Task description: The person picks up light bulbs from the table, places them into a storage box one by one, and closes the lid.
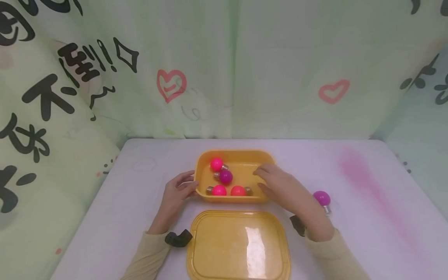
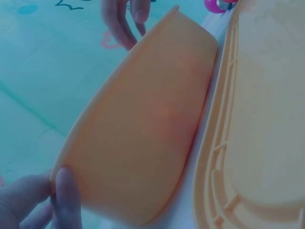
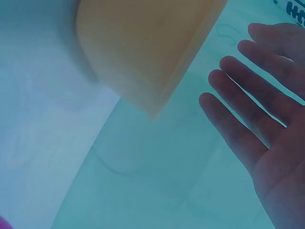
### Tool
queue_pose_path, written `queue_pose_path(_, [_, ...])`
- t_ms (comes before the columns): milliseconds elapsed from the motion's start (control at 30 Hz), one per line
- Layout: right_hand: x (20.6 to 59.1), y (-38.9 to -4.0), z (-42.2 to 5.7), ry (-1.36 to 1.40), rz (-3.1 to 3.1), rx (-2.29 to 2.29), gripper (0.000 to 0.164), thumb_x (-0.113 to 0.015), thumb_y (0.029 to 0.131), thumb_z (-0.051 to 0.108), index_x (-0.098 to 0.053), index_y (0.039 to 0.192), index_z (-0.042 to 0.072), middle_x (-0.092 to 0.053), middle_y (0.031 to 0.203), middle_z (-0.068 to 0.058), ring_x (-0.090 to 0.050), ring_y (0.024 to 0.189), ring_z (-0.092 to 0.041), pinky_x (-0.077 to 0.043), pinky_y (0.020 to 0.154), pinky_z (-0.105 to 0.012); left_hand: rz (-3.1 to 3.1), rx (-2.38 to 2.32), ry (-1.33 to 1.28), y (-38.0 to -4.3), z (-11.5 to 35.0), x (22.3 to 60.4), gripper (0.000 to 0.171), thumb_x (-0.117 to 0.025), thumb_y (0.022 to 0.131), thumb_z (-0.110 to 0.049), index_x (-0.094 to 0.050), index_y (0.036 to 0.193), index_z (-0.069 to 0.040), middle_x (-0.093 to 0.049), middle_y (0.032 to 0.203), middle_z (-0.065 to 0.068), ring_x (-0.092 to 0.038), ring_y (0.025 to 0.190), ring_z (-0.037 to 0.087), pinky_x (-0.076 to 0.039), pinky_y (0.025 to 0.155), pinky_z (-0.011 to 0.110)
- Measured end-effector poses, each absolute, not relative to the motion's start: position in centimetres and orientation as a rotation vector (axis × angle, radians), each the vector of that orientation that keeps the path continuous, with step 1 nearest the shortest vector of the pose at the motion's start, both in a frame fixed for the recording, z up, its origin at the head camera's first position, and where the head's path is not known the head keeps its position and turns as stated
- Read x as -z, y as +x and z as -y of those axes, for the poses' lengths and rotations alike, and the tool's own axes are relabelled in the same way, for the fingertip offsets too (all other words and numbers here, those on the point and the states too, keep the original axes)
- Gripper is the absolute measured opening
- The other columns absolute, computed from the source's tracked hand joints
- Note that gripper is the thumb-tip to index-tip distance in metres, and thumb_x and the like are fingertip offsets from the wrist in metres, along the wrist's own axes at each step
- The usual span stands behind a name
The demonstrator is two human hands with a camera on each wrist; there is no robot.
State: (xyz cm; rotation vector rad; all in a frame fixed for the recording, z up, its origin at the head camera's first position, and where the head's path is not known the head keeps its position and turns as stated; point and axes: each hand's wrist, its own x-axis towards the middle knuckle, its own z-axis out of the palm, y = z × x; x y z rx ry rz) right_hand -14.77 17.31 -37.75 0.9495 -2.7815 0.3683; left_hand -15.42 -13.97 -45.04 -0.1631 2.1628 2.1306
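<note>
A yellow plastic box (image 1: 245, 199) stands on the table, holding several small light bulbs: a pink bulb (image 1: 216, 164) at the back, a purple bulb (image 1: 225, 177) against it, and a pink bulb (image 1: 219, 190) and a red-pink bulb (image 1: 238, 191) along the near wall. My left hand (image 1: 177, 193) grips the box's left end; in the left wrist view, thumb and fingers pinch its rim. Over the box's right end hovers my right hand (image 1: 278, 182), fingers spread and relaxed with nothing in them, as the right wrist view also shows.
In front of the box lies a yellow lid (image 1: 224, 249), flat, between the forearms. Another purple bulb (image 1: 322, 198) rests on the white table (image 1: 350, 241) beyond the right wrist. A pale green curtain (image 1: 280, 77) with lettering and hearts hangs behind and at both sides.
</note>
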Motion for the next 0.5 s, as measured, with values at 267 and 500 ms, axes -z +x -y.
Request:
queue_pose_path(267, [37.8,-13.9,-19.3,0.864,2.853,-0.394,0.035,-0.074,0.087,0.008,-0.064,0.120,0.001,-0.063,0.120,-0.016,-0.059,0.116,-0.034,-0.054,0.095,-0.048,-2.158,-2.138,-0.146,-15.4,14.1,45.2,0.045,-0.069,0.092,-0.008,-0.056,0.136,-0.005,-0.055,0.124,0.019,-0.064,0.105,0.026,-0.060,0.078,0.025])
queue_pose_path(500, [37.9,-13.2,-21.2,0.847,2.845,-0.423,0.032,-0.071,0.089,0.007,-0.063,0.120,0.001,-0.063,0.122,-0.016,-0.058,0.119,-0.034,-0.052,0.097,-0.050,-2.147,-2.148,-0.160,-15.4,14.0,45.0,0.045,-0.069,0.093,-0.008,-0.057,0.136,-0.005,-0.055,0.124,0.019,-0.064,0.103,0.025,-0.060,0.078,0.025])
